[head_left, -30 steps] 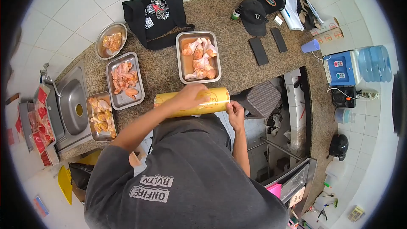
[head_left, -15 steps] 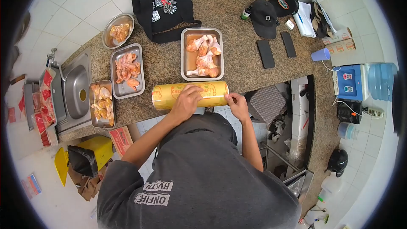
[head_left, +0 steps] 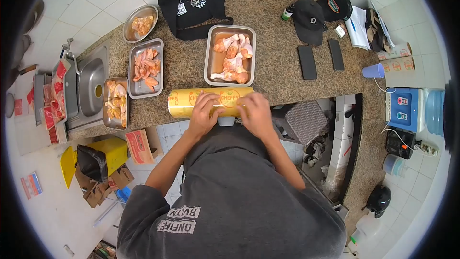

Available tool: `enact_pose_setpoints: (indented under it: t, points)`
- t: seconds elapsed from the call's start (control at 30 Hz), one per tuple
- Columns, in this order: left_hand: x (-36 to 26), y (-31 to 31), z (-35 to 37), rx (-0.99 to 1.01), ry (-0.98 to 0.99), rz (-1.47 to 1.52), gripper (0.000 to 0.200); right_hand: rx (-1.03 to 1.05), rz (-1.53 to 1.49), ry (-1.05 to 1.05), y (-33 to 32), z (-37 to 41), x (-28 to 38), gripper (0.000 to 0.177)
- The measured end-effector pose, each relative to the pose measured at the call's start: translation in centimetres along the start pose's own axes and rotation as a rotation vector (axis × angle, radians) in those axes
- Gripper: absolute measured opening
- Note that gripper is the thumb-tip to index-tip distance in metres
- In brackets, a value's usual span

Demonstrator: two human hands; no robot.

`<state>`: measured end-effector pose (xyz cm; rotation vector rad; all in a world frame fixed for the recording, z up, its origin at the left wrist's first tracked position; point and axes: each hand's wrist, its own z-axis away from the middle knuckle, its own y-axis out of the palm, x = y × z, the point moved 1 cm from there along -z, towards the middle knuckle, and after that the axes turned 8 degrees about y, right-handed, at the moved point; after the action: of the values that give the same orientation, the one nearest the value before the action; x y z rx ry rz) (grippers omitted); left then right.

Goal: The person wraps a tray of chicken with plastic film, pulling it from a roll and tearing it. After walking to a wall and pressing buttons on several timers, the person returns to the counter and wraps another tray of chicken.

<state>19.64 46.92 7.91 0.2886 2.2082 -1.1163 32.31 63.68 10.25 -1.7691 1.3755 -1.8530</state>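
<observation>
A yellow roll of cling film (head_left: 181, 101) marked CHEFFY lies sideways along the counter's front edge, right before my body. My left hand (head_left: 203, 117) is wrapped over its middle, with fingers on top and thumb on the near side. Over the roll's right end is my right hand (head_left: 258, 117), fingers bent and touching the film; it is slightly blurred. Just beyond the roll stands a metal tray (head_left: 209, 62) holding raw chicken drumsticks (head_left: 235, 62).
Leftward are a tray of chicken pieces (head_left: 146, 67), a smaller tray (head_left: 116, 105), a metal bowl (head_left: 153, 19) and a sink (head_left: 91, 88). A black bag (head_left: 191, 5) lies behind. Caps (head_left: 306, 19), two phones (head_left: 307, 62) and a purple cup (head_left: 373, 71) are at right.
My right hand has moved from the roll's right end onto its top, nearer my left hand. The roll sits slightly further left in view, and the camera view has shifted.
</observation>
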Motion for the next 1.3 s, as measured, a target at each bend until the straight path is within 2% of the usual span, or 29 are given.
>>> enact_pose_setpoints:
  t: [0.03, 0.1, 0.23, 0.33, 0.4, 0.53, 0.6, 0.63, 0.7, 0.77, 1.0, 1.13, 1.2, 1.3]
  points:
    - [0.0, 0.0, 0.0, 0.002, -0.007, -0.006, 0.025, 0.002, 0.0, -0.002, 0.4, -0.6, 0.6, 0.02]
    - [-0.1, 0.1, 0.0, -0.002, -0.012, -0.018, 0.025, 0.117, 0.065, -0.142, 1.5, -2.0, 1.6, 0.018]
    - [0.2, 0.1, 0.1, -0.021, -0.008, -0.016, 0.029, 0.27, 0.133, -0.157, 2.9, -3.5, 1.2, 0.014]
    - [0.1, 0.1, 0.1, -0.026, -0.01, -0.015, 0.032, 0.354, 0.257, -0.203, 3.3, -3.6, 1.2, 0.021]
    - [-0.1, 0.0, 0.1, -0.037, -0.02, -0.01, 0.032, 0.198, 0.343, -0.291, 4.0, -3.3, 1.5, 0.021]
    - [0.1, 0.1, -0.4, -0.043, 0.057, -0.034, 0.027, 0.22, 0.257, -0.298, 3.2, -2.8, 1.0, 0.021]
    - [0.2, 0.3, -0.1, -0.039, 0.097, -0.04, 0.026, 0.251, 0.056, -0.217, 2.8, -2.1, 0.3, 0.02]
    - [0.3, 0.4, -0.1, -0.031, 0.122, -0.068, 0.026, 0.253, 0.061, -0.218, 2.4, -2.1, 0.1, 0.02]
    - [0.4, 0.6, -0.2, -0.03, 0.147, -0.089, 0.026, 0.223, -0.067, -0.086, 1.4, -2.3, 0.0, 0.02]
    - [0.4, 0.3, 0.1, -0.031, 0.073, -0.058, 0.031, 0.217, -0.012, -0.107, 0.8, -2.8, 0.8, 0.02]
    - [0.4, -1.1, 0.2, -0.032, 0.069, -0.028, 0.042, 0.118, 0.198, -0.246, 3.1, -1.7, 1.5, 0.02]
    - [0.6, -0.8, 0.3, -0.03, 0.059, -0.019, 0.043, 0.08, 0.167, -0.244, 3.6, -1.3, 1.5, 0.017]
    - [0.8, -0.9, 0.5, -0.032, 0.053, -0.011, 0.044, 0.065, 0.107, -0.136, 3.7, -1.8, 1.8, 0.014]
    - [1.0, -0.8, 0.3, -0.042, 0.058, -0.01, 0.045, 0.114, 0.156, -0.116, 3.4, -2.4, 2.5, 0.014]
